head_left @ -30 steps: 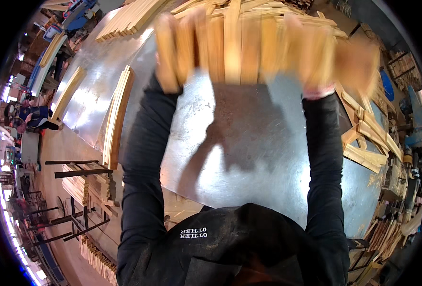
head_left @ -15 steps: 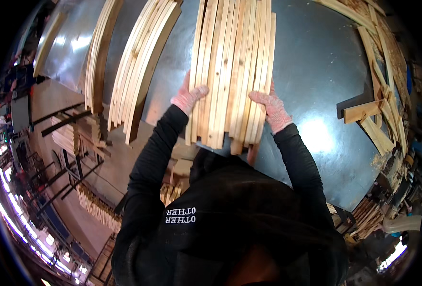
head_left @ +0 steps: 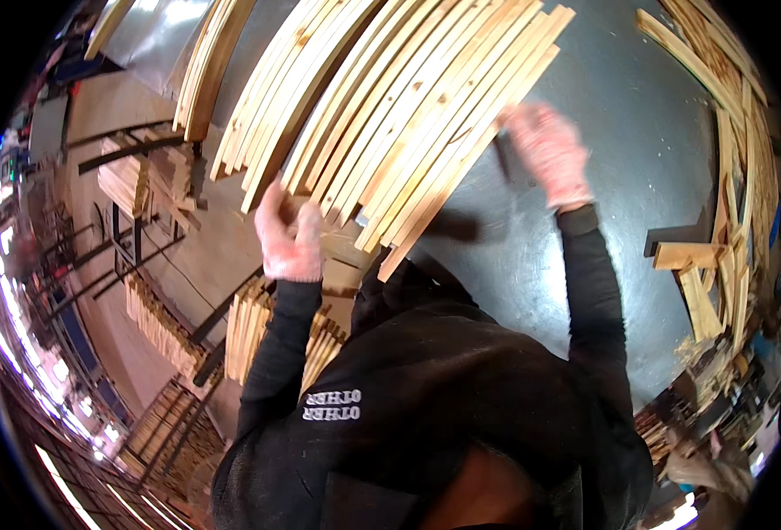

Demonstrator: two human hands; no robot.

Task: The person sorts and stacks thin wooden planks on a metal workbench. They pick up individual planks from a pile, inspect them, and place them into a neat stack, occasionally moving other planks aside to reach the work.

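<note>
Long pale wood strips lie side by side in a slanted bundle on the grey metal table. Their near ends are uneven. My left hand, in a pinkish work glove, is at the near left ends of this bundle, thumb and fingers apart with nothing held. My right hand, gloved alike, hovers beside the bundle's right edge. Motion blurs its fingers, and whether they touch the outermost strip is unclear. Directly left of the bundle is another group of strips, almost against it.
Farther left lies a narrower strip stack. Scrap wood pieces are heaped along the table's right side. Below the table's left edge, more strips stand near my left forearm, and a dark metal rack holds wood.
The bundle has shifted left against the neighbouring group and now slants. Both hands have let go of its sides; the left moved down-left, the right moved to the right. The view has turned somewhat.
</note>
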